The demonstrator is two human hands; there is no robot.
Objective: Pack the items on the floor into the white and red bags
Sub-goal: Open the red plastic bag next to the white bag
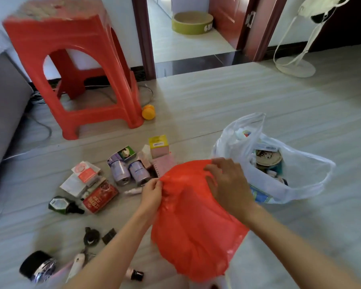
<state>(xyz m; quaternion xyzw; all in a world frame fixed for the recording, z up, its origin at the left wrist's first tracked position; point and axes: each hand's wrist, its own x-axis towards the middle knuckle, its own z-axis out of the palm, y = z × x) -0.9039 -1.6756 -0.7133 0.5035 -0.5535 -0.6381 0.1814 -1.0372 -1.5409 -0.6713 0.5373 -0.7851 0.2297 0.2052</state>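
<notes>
I hold the red plastic bag (194,222) up above the floor in the middle of the view. My left hand (152,192) pinches its top left edge and my right hand (227,182) grips its top right edge. The white plastic bag (300,180) lies open on the floor to the right with a tin and other items inside. To the left, loose items lie on the floor: two purple cans (129,172), a red tin (100,197), a dark green bottle (62,205), white packets (81,176), a yellow and pink box (158,146).
A red plastic stool (71,65) stands at the back left beside a grey sofa (2,113), with a yellow ball (148,111) at its foot. A white stand (294,65) is at the back right. Small dark objects and a black round item (37,265) lie at the near left.
</notes>
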